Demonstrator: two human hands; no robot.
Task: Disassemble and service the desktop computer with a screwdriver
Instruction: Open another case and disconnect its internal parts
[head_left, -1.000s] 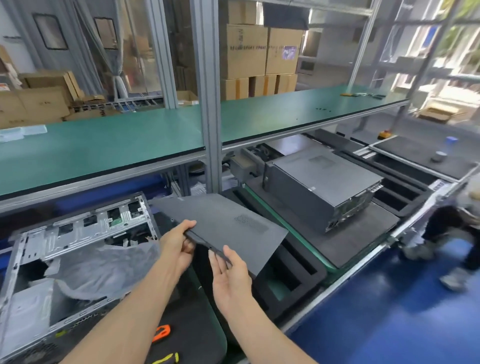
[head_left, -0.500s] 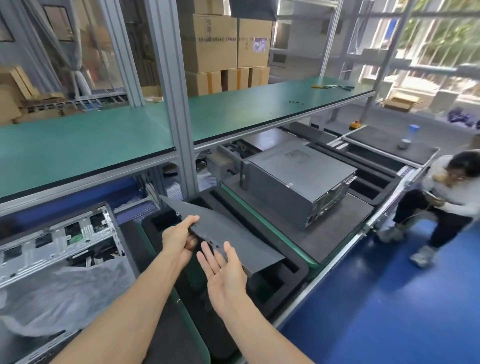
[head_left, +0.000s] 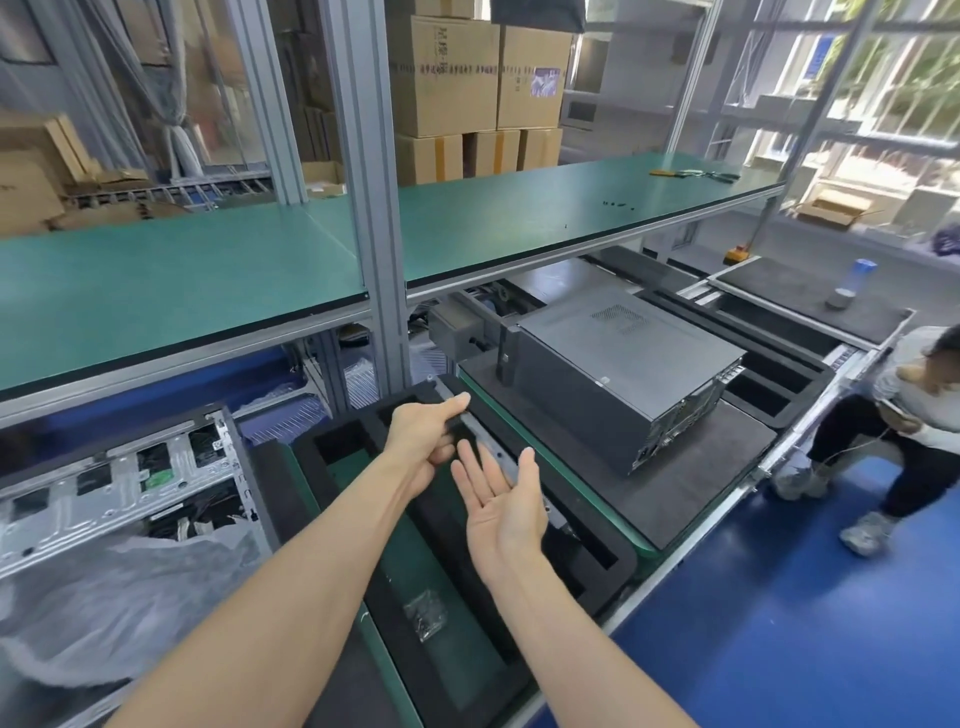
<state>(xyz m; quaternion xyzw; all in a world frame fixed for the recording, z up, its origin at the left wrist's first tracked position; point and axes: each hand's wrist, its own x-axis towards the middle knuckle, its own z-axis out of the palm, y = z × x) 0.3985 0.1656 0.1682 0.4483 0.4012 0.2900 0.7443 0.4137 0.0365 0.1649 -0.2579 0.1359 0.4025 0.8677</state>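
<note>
The side panel (head_left: 488, 447) of the opened computer now stands on its edge in the slot between two black foam trays, near the front-middle of the surface (head_left: 576, 488); only its thin metal rim shows, running from the back toward the front edge. A second ago it was carried flat in the air in both hands; half a second ago it was tilting down. The left hand (head_left: 423, 434) holds the panel's upper end, thumb laid along the rim and fingers curled round it. The right hand (head_left: 501, 506) has let go and hovers just beside the panel, palm up, fingers straight and spread, holding nothing. The open case (head_left: 119, 483) lies at the left edge of the surface, its metal frame and cables bare, with a clear plastic bag (head_left: 104, 597) draped over its near part. A small bag of screws (head_left: 425, 616) lies on the green mat near the front. A second, closed computer (head_left: 623, 374) sits on a foam pad to the right. A seated person (head_left: 904, 415) is at the far right, on the blue floor. With the panel stowed, the case looks ready for work inside. No screwdriver shows.
</note>
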